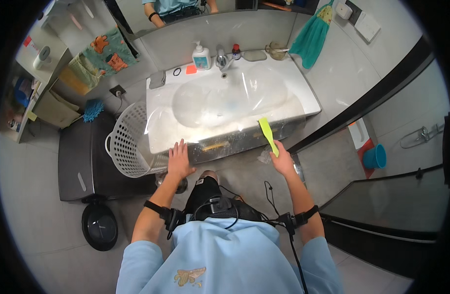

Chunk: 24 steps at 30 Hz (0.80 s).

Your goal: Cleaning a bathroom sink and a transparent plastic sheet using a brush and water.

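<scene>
My right hand (pixel 283 161) grips the handle of a lime-green plastic brush or scraper (pixel 267 133); its wide end lies over the right part of the front rim of a white washbasin (pixel 160 137). At the basin's front left, my left hand (pixel 179 160) rests with spread fingers on or just over the edge, holding nothing. Clear plastic film or a clear sheet seems to cover the basin's front, with drops on it. Behind the bowl stand a chrome faucet (pixel 221 59), a white pump bottle (pixel 201 57) and a small red-capped bottle (pixel 236 52).
A white perforated laundry basket (pixel 127 147) stands left of the basin, beside a dark cabinet (pixel 77 161). A black-framed glass partition (pixel 379 88) rises at the right, with a blue bucket (pixel 375 156) beyond. A teal hand towel (pixel 312 40) hangs at the back right. Cables hang near my waist.
</scene>
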{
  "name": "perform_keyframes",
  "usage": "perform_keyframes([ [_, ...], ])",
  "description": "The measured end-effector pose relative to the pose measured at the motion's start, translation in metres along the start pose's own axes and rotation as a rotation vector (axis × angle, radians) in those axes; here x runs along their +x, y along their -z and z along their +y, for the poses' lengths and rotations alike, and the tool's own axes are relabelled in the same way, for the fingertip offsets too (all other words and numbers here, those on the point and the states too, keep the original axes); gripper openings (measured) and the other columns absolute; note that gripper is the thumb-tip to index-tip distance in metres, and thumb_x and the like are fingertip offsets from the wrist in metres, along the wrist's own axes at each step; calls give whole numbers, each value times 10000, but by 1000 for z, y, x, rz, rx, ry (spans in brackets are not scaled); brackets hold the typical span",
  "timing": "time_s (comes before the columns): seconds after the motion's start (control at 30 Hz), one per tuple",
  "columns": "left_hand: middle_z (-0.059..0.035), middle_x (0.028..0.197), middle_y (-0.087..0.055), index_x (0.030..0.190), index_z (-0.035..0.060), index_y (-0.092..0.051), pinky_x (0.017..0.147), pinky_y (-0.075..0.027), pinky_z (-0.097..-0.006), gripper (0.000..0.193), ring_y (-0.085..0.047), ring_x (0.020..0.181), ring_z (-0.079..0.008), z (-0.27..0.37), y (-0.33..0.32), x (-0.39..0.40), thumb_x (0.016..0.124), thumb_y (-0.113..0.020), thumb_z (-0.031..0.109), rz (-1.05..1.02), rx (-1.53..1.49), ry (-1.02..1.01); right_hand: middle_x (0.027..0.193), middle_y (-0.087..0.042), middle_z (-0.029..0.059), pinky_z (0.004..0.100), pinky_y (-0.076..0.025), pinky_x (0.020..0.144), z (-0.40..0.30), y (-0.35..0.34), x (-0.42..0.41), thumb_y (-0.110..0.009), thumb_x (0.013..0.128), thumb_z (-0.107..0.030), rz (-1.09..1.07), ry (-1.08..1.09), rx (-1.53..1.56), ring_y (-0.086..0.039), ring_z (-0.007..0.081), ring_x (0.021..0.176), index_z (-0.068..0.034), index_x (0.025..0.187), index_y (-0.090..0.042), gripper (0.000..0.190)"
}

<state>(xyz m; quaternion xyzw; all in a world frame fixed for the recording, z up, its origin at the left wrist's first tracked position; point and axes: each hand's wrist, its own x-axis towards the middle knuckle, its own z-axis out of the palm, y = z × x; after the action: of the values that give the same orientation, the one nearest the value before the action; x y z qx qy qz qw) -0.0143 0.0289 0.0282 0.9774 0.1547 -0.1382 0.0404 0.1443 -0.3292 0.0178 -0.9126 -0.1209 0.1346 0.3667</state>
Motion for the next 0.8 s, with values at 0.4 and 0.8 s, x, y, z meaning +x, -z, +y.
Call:
perform_keyframes([
  [0.4, -172, 1498, -297, 1342, -11, -434, 1147, -192, -543, 764, -281, 1386, -346, -28, -32, 17, 681, -719, 247, 260, -147, -221, 975, -656, 245, 502, -495, 770, -8, -14, 19, -689, 800, -240, 51, -99, -213, -621, 453, 907, -175, 1417, -343, 711],
  [0.8, -47, 982, -714, 938, 103, -712, 799, -557, -419, 229, -695, 935, -231, -64, 34, 37, 716, -749, 146, 511, -506, -503, 925, -681, 115, 414, -522, 670, -46, -33, 49, -705, 764, -173, 344, 168, -497, -659, 331, 807, -128, 1137, -641, 381],
])
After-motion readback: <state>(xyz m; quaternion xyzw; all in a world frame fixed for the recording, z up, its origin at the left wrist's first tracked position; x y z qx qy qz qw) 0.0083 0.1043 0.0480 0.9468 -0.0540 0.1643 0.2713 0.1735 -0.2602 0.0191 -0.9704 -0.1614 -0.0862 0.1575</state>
